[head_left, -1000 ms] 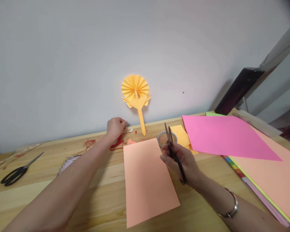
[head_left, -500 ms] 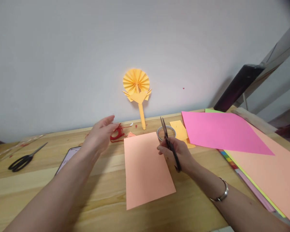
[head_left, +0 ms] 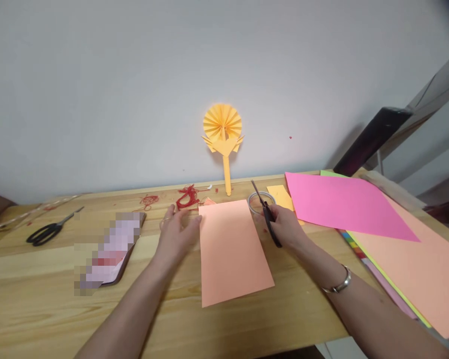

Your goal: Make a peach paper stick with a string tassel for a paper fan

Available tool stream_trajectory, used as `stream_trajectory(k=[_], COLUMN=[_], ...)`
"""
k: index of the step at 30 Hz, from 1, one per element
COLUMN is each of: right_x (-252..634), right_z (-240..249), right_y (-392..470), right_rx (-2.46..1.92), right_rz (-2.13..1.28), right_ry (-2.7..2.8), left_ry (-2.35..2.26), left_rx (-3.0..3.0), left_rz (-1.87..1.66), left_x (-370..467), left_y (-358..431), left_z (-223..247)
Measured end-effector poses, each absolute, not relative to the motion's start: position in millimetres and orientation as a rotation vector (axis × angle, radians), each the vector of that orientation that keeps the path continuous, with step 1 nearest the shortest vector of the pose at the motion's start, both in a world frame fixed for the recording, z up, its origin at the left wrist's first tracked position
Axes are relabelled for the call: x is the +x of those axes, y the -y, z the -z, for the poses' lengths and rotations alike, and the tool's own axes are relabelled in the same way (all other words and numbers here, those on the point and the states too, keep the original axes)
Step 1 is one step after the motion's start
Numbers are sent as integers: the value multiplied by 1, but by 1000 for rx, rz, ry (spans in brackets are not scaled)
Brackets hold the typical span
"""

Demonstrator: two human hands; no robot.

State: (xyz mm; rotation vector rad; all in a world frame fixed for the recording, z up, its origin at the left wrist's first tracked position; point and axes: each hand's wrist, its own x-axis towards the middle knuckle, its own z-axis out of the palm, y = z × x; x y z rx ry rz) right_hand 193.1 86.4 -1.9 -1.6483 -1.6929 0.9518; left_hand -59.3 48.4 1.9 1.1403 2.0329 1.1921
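A peach sheet of paper (head_left: 235,254) lies on the wooden table in front of me. My left hand (head_left: 175,232) is at its upper left edge, fingers apart, the thumb at the paper's side; whether it presses on the sheet I cannot tell. Black-handled scissors (head_left: 271,229) are gripped in my right hand (head_left: 288,229), their blades pointing up and away from me over a roll of tape (head_left: 261,199). Just beyond my left hand lies a tangle of red thread (head_left: 188,196).
A yellow paper fan (head_left: 223,124) leans on the wall. To the left are a phone (head_left: 115,249) and a second pair of scissors (head_left: 47,233). Yellow paper pieces (head_left: 282,197) and a pink sheet (head_left: 344,204) over other coloured sheets lie right. A dark box-like object (head_left: 372,142) stands behind.
My left hand has come down and right, from near the red thread to the peach sheet's edge. The phone is now uncovered. The scissors stay in my right hand.
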Motion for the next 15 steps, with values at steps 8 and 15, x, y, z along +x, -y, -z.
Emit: stream_trajectory(k=[8,15], right_x=[187,185], right_z=[5,3], right_y=[-83,-81], right_rx=[-1663,-1623], right_rz=[-943,-958], right_ry=[1755,1724], left_ry=[-2172,-1889], left_rx=[1616,1306], left_rz=[-803,-1246], left_x=[-52,-44], left_y=[-47,-46], left_z=[17,9])
